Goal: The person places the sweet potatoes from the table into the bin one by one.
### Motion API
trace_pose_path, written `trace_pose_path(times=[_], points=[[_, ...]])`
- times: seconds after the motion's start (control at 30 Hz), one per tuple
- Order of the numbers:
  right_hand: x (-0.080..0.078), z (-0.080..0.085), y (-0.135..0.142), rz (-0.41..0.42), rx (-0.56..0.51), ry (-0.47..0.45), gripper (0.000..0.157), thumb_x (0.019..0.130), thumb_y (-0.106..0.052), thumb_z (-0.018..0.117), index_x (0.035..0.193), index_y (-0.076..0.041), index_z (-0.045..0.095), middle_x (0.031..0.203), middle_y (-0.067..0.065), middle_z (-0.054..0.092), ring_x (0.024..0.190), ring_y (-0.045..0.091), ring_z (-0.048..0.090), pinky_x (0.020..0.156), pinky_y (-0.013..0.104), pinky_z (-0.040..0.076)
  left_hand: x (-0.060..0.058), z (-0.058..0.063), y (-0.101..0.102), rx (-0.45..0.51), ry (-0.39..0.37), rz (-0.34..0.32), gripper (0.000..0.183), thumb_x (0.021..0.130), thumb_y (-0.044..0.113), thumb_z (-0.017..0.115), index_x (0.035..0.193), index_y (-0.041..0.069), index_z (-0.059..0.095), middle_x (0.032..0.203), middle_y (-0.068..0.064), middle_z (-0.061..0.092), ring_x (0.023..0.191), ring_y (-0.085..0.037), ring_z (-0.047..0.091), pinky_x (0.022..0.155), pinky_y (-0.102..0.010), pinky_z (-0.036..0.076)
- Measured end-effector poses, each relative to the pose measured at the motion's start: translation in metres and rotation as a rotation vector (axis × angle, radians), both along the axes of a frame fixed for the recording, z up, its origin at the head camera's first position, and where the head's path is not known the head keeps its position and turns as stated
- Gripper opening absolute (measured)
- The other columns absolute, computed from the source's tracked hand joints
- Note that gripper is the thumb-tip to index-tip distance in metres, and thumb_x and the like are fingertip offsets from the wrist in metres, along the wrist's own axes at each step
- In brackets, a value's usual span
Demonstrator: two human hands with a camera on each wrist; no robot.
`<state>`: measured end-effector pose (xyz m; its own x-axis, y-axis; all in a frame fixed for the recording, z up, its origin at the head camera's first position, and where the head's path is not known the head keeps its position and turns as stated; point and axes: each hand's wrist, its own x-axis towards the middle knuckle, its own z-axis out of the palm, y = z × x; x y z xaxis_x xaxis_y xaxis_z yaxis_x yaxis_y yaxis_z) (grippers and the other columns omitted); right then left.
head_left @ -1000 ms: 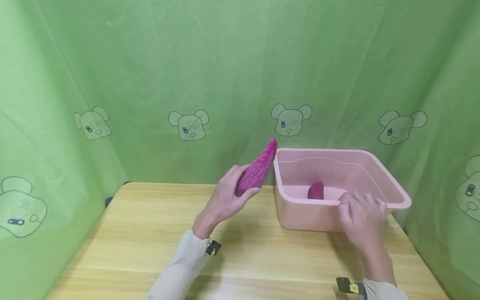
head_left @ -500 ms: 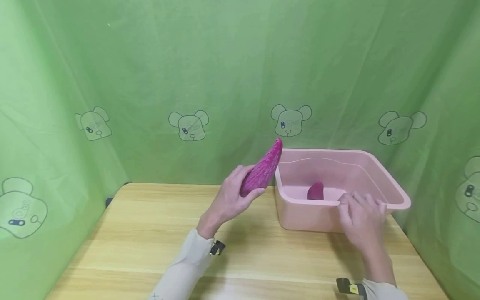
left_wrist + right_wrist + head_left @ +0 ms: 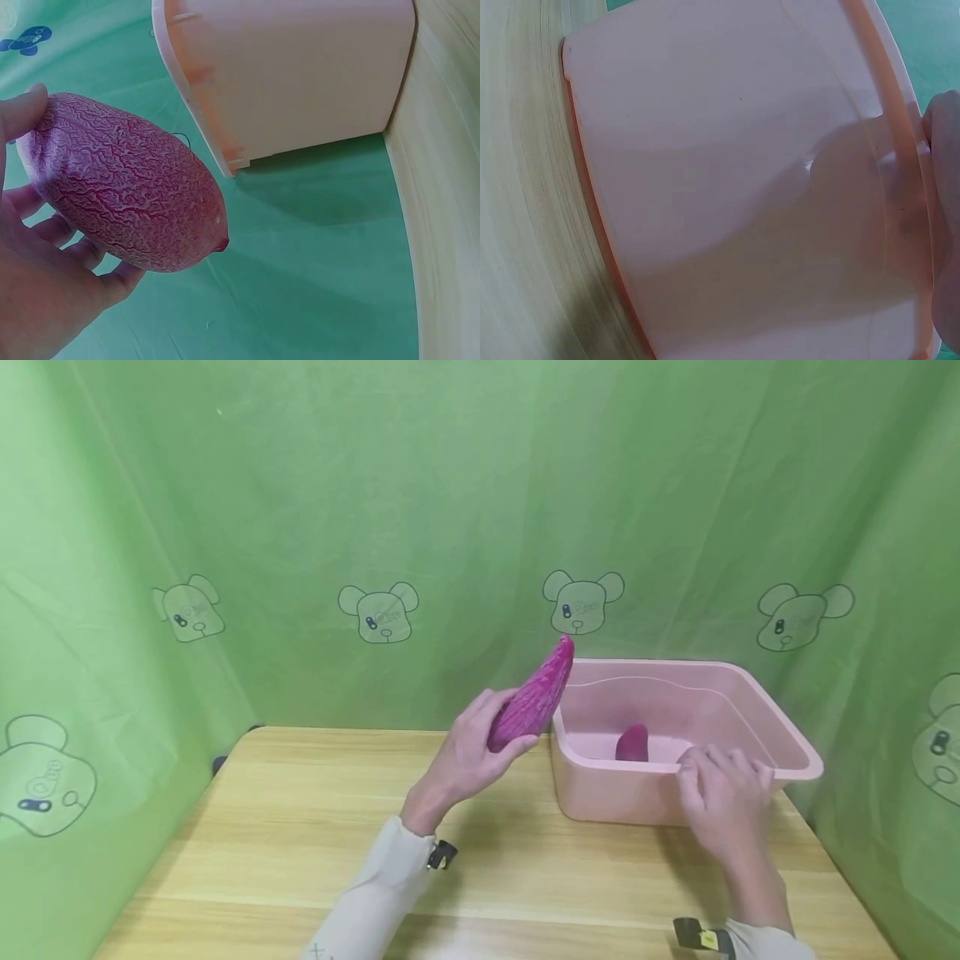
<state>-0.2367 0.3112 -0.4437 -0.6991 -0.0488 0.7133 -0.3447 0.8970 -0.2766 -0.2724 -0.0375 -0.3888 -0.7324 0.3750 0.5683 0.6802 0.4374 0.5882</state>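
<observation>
In the head view my left hand (image 3: 467, 756) holds a tapered, wrinkled purple sweet-potato-like vegetable (image 3: 531, 700) above the table. Its narrow end points up and to the right, close to the left rim of a pink plastic bin (image 3: 626, 793). The left wrist view shows pale veins over the vegetable (image 3: 135, 184) and a small dark nub at one end; thumb and fingers lie on opposite sides of it. My right hand (image 3: 726, 797) grips the near rim of the bin, fingers curled over it. Inside stands a dark magenta, rounded-tip thing (image 3: 632, 743), its lower part hidden by the near wall.
The bin stands at the right back of a light wooden table (image 3: 315, 827). A green curtain (image 3: 465, 510) printed with bear heads hangs behind and at both sides. Dark straps with small devices sit at both cuffs.
My left hand has moved slightly right with the purple vegetable, whose tip has come nearer the bin's left corner. The right hand and the bin have stayed in place.
</observation>
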Motion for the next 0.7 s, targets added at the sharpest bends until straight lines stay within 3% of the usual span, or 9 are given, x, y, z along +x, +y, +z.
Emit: trace_pose_path(times=[0.7], points=[[-0.001, -0.002, 0.001, 0.002, 0.002, 0.003, 0.024, 0.101, -0.018, 0.044, 0.084, -0.01, 0.06, 0.081, 0.008, 0.057, 0.079, 0.032, 0.043, 0.086, 0.062, 0.029, -0.001, 0.013, 0.02, -0.031, 0.014, -0.017, 0.066, 0.095, 0.039, 0.074, 0.151, 0.014, 0.049, 0.118, 0.0, 0.058, 0.1, -0.011, 0.057, 0.084, -0.026, 0.055]])
